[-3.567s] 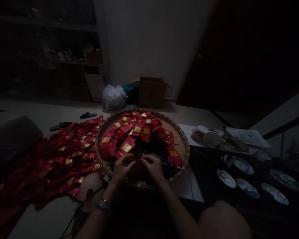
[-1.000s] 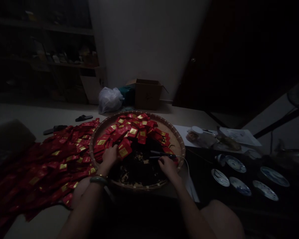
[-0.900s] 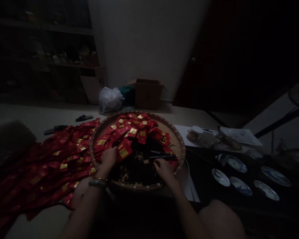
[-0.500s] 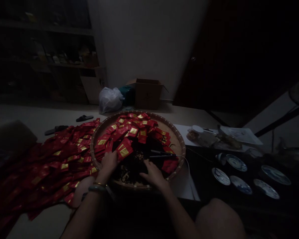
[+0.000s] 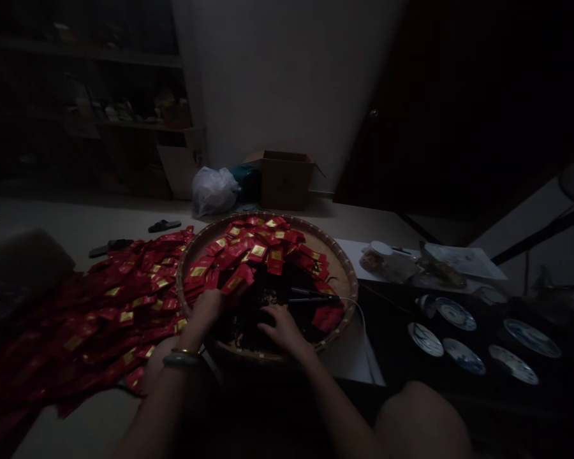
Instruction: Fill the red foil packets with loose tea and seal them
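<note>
Held red packet (image 5: 242,278) has tilted, its gold label (image 5: 233,284) looking narrower.

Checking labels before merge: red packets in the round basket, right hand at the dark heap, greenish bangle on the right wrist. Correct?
No: head view shows the greenish bangle on the left wrist, not right. Red packets in the round basket and right hand at the dark heap are correct.

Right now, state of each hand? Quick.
Left hand: at a red-and-gold packet; grip can't be told.
Right hand: open, over dark loose material; contact unclear.
</note>
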A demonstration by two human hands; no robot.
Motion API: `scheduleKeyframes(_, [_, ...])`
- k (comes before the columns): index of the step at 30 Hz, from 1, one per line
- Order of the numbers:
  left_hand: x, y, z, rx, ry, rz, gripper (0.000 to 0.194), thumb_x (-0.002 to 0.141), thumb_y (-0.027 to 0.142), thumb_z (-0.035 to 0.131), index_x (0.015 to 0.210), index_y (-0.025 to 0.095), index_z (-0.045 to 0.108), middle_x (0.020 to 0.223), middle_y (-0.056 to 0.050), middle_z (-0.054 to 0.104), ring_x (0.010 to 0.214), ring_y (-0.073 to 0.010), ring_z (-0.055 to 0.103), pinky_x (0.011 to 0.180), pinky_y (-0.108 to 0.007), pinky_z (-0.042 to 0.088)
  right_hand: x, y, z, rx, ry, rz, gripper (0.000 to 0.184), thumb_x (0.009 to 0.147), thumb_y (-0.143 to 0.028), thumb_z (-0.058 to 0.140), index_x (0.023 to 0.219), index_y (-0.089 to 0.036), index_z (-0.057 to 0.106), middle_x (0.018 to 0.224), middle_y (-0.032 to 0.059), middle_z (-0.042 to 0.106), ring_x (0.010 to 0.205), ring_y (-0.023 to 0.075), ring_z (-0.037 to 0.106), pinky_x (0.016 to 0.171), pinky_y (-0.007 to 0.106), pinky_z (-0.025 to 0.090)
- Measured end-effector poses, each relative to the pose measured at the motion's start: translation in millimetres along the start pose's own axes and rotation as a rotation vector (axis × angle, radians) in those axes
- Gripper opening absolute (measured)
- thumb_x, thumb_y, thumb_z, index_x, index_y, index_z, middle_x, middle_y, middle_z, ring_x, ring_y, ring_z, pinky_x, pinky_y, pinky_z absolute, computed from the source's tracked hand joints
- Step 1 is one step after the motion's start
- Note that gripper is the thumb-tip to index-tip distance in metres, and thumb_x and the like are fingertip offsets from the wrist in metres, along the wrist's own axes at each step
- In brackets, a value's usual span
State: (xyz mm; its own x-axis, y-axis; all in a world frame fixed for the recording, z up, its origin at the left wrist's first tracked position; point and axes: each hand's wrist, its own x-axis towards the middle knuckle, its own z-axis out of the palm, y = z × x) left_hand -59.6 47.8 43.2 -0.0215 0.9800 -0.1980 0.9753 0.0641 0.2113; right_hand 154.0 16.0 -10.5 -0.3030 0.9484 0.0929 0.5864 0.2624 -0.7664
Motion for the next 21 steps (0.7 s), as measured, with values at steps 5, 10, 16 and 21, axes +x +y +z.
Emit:
scheduleKeyframes(5, [-15.6, 7.7, 7.2, -0.105, 0.315, 0.199, 0.023, 0.082, 0.017, 0.049, 0.087, 0.021, 0.071, 0.116, -0.01, 0.065, 0.11, -0.0255, 0.055, 0.091, -0.033, 0.045, 10.0, 0.3, -4.2, 0.494, 0.199, 0.292, 0.046, 0.089, -0.039, 0.042, 0.131, -0.019, 0.046, 0.118, 0.0124, 0.06, 0.095, 0.0214, 0.064, 0.074, 0.035, 0.055])
scheduleKeyframes(10, [-27.3, 23.5, 31.8, -0.477, 0.401, 0.35, 0.026, 0.083, 0.017, 0.046, 0.083, 0.021, 0.072, 0.103, -0.005, 0.071, 0.095, -0.0197, 0.064, 0.088, -0.029, 0.049, 12.9, 1.0, 6.3, 0.725, 0.043, 0.351, 0.065, 0.075, -0.034, 0.062, 0.135, -0.02, 0.039, 0.113, 0.0121, 0.061, 0.073, 0.0175, 0.066, 0.053, 0.028, 0.054])
scheduleKeyframes(16, [-26.5, 37.7, 43.6, -1.005, 0.143, 0.435, 0.036, 0.082, 0.031, 0.05, 0.111, 0.016, 0.065, 0.108, -0.009, 0.071, 0.099, -0.0229, 0.065, 0.087, -0.034, 0.051, 6.7, -1.0, 10.3, 0.54, 0.246, 0.03, 0.047, 0.071, -0.017, 0.061, 0.118, -0.022, 0.058, 0.113, 0.006, 0.065, 0.104, 0.0202, 0.061, 0.094, 0.037, 0.048])
scheduleKeyframes(21, [-20.4, 37.3, 48.8, -1.134, 0.013, 0.427, 0.068, 0.077, 0.037, 0.056, 0.137, 0.011, 0.039, 0.115, -0.014, 0.067, 0.104, -0.0247, 0.063, 0.089, -0.036, 0.051, 0.4, -2.9, 6.8, 0.191, 0.357, -0.104, 0.045, 0.078, -0.014, 0.054, 0.122, -0.026, 0.058, 0.109, 0.0068, 0.063, 0.101, 0.0202, 0.059, 0.091, 0.036, 0.048])
